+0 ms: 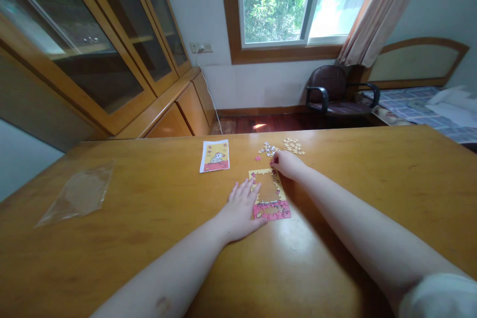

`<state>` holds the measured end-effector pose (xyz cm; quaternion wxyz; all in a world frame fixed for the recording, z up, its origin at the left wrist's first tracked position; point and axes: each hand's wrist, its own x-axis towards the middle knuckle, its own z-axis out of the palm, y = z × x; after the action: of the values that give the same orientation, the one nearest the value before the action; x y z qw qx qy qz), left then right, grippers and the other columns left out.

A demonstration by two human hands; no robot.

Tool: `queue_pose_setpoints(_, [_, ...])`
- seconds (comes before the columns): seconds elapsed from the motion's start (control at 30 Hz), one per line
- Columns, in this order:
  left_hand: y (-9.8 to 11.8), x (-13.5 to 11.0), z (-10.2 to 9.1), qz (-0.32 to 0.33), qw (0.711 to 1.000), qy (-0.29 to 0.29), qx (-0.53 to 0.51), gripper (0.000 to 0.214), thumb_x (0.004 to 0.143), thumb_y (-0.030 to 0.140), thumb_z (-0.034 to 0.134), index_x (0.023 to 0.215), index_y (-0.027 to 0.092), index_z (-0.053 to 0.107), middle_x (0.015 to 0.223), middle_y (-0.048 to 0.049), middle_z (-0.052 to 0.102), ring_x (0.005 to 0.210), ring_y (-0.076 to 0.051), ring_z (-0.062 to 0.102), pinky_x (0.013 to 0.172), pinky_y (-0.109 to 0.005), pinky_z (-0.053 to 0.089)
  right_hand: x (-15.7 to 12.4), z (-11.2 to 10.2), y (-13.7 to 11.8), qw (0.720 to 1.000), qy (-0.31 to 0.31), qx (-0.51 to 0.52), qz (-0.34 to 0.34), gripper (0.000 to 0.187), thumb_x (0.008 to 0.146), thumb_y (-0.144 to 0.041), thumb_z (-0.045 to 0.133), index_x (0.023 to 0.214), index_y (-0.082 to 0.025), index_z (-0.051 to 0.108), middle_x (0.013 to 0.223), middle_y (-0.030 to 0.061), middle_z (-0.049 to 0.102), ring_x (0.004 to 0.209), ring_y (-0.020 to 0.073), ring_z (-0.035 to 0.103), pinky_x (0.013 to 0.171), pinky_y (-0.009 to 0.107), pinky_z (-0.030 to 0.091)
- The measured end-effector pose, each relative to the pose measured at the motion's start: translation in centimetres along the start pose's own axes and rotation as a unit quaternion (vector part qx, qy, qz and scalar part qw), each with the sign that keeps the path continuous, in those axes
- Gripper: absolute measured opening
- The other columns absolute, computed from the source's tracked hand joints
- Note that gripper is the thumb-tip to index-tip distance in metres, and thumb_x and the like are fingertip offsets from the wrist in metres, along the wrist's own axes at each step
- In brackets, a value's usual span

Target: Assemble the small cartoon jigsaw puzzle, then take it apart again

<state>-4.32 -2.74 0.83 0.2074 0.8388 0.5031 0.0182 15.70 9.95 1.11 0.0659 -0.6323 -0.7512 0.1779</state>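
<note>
A partly assembled jigsaw puzzle (pixel 274 211) lies on the table, its yellow and pink border joined around a bare middle. My left hand (pixel 242 208) rests flat with fingers spread, its fingertips and thumb over the puzzle's left side. Just beyond the top right corner, my right hand (pixel 286 163) pinches a small pink puzzle piece, mostly hidden by the fingertips. Close by on the far side are a loose pink piece (pixel 258 158), a pile of white and patterned pieces (pixel 269 148) and a group of cream-coloured pieces (pixel 293 146).
A picture card (pixel 216 156) with a white animal on yellow and pink lies left of the puzzle. Farther left is a clear plastic bag (pixel 80 191) on the wooden table (pixel 149 238). Beyond the table stand a dark armchair (pixel 331 89) and a glass-fronted cabinet (pixel 112 59).
</note>
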Motion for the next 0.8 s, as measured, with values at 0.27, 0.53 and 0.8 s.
queue_pose_setpoints(0.27, [-0.1, 0.1, -0.2, 0.001, 0.997, 0.052, -0.061, 0.073, 0.083, 0.051, 0.053, 0.144, 0.017, 0.031, 0.154, -0.0136, 0.024, 0.142, -0.030, 0.019, 0.116, -0.050, 0.014, -2.7, -1.2, -0.7, 0.975, 0.073, 0.209, -0.018, 0.004, 0.076, -0.021, 0.063, 0.077, -0.018, 0.065, 0.075, -0.0001, 0.067, 0.067, 0.0119, 0.058, 0.064, 0.022, 0.042])
queue_pose_setpoints(0.53, [0.0, 0.4, -0.9, 0.004, 0.946, 0.191, -0.261, 0.020, 0.087, 0.032, 0.050, 0.092, 0.020, 0.065, 0.090, -0.0040, 0.068, 0.087, -0.019, 0.061, 0.080, -0.032, 0.049, -9.6, 0.7, -2.3, 0.927, -0.043, 0.369, -0.059, 0.015, 0.075, -0.030, 0.064, 0.081, -0.017, 0.068, 0.063, -0.0023, 0.061, 0.056, 0.0101, 0.051, 0.054, 0.022, 0.040])
queue_pose_setpoints(0.8, [0.2, 0.3, -0.6, -0.016, 0.935, 0.199, -0.294, 0.018, 0.083, 0.031, 0.055, 0.076, 0.018, 0.065, 0.071, -0.0006, 0.063, 0.068, -0.015, 0.056, 0.065, -0.025, 0.044, -10.5, 1.6, -2.1, 0.947, 0.017, 0.303, -0.107, 0.016, 0.079, -0.033, 0.063, 0.083, -0.018, 0.066, 0.059, -0.0034, 0.054, 0.052, 0.0099, 0.046, 0.050, 0.022, 0.038])
